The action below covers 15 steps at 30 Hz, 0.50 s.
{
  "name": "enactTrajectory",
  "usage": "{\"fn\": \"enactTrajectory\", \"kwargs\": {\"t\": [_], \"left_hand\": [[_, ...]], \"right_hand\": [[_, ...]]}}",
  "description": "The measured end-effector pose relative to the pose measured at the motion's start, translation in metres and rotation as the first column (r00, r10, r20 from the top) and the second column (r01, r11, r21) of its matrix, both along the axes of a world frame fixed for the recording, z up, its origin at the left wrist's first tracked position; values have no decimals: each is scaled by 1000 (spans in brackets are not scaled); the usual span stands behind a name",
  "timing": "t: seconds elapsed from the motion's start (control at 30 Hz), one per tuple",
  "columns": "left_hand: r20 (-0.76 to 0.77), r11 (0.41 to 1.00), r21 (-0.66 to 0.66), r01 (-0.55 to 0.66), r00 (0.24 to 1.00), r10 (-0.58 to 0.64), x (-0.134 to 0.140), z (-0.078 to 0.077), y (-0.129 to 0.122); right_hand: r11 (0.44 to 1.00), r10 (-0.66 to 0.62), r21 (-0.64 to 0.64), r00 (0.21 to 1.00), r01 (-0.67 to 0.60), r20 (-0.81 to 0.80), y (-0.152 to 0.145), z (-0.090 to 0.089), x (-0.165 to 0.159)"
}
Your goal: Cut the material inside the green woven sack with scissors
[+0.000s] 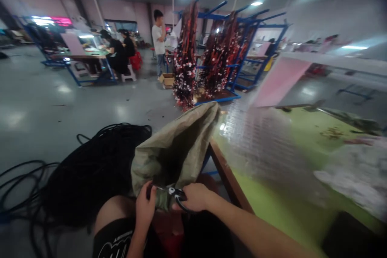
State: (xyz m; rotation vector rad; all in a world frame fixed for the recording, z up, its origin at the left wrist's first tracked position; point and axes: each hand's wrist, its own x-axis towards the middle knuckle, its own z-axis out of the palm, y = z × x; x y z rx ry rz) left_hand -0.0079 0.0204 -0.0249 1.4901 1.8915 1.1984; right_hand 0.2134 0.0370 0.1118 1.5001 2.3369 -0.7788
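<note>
Low in front of me, my right hand (195, 197) grips black-handled scissors (178, 195) with a pale round pivot. Their thin metal tip points left toward my left hand (145, 203). The thumb and fingers of that hand are pinched together around a small dark piece that I cannot make out. Just beyond both hands a khaki woven sack (154, 151) stands with its mouth open, its inside in shadow. Some green sack fabric shows between the hands. My knees are below.
A heap of black cord (93, 169) lies on the floor at left. On the right is a yellow-green table (266, 209) bearing clear plastic wrap (263, 141) and a white bag (359, 169). Blue racks (229, 96) hold hanging strands. A person (158, 40) stands beyond; others sit at a table.
</note>
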Motion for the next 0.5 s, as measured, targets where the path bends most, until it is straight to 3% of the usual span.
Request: {"fn": "enactTrajectory", "kwargs": {"t": [0.17,0.37,0.5], "left_hand": [[3,999,-10,33,999,-33,-3,3,-7],[126,998,-27,50,991,-46,2,4,-11],[215,991,-4,130,968,-126,3,4,-12]], "right_hand": [[1000,9,-22,1000,-9,-20,-3,-1,0],[995,52,-79,996,-58,-69,0,-1,1],[997,43,-62,998,-45,-42,-1,-10,0]]}}
